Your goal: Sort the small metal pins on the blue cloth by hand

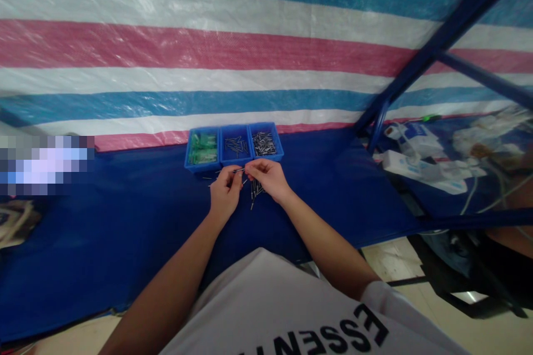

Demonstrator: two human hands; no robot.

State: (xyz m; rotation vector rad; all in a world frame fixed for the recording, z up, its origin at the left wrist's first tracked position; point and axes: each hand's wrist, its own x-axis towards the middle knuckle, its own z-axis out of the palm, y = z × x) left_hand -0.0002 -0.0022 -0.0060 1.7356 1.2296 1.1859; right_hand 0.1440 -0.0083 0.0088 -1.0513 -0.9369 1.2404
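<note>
Both hands meet over a blue-covered table (125, 233), just in front of three small blue bins. My left hand (225, 191) and my right hand (268, 177) pinch the two ends of a thin metal pin (240, 170) held level between them. A small heap of similar dark pins (255, 189) lies on the cloth under my right hand. The left bin (202, 148) holds green parts, the middle bin (235, 146) a few dark pins, the right bin (265, 143) many grey pins.
A striped red, white and blue tarp (208, 44) hangs behind the table. A dark blue metal frame (416, 61) slants at the right. White power strips and cables (416, 166) lie on the right part of the table. The table's front edge runs close to my body.
</note>
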